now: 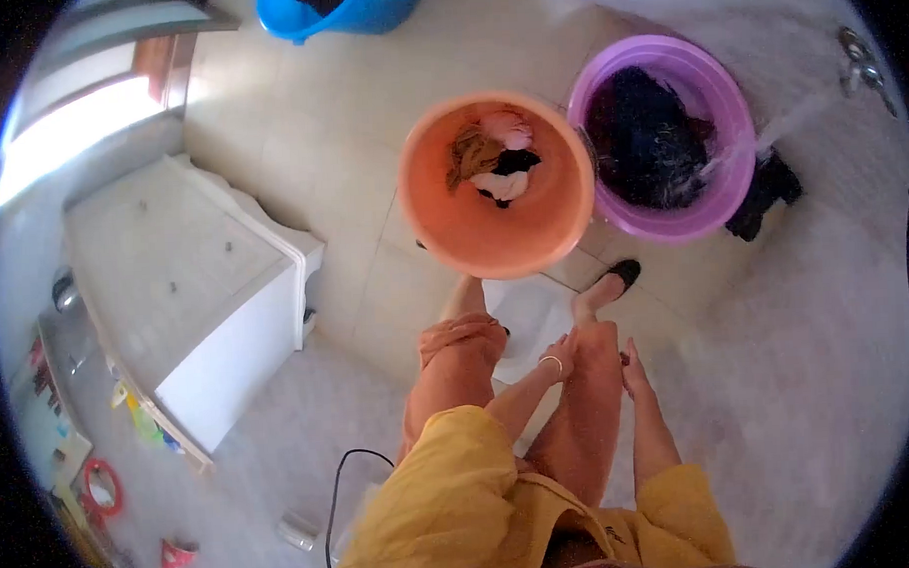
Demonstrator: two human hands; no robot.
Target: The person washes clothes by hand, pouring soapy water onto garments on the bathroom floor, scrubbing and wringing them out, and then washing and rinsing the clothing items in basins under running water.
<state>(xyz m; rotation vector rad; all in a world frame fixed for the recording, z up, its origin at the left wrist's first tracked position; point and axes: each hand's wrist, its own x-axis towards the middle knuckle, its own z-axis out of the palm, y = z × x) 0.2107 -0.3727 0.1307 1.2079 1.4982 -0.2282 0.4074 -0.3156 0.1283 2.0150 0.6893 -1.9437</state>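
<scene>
My left hand [561,358], with a bangle at the wrist, lies against the inner side of the orange trouser leg [591,409] near the knee. On the outer side of the same leg is my right hand [632,370], its fingers at the cloth. Both hands seem to pinch or hold the trouser fabric. Beyond my knees an orange tub [533,231] holds brown, pink, black and white clothes [482,155]. Touching it on the right, a purple tub [663,225] contains dark clothes [642,137] in water, with a stream of water falling in.
A wall tap [864,69] is at the upper right. Dark cloth [766,195] lies beside the purple tub. At the top is a blue tub [370,15]. A white cabinet [231,332] stands left. A black cable [334,499] and metal cup [298,531] are lower left.
</scene>
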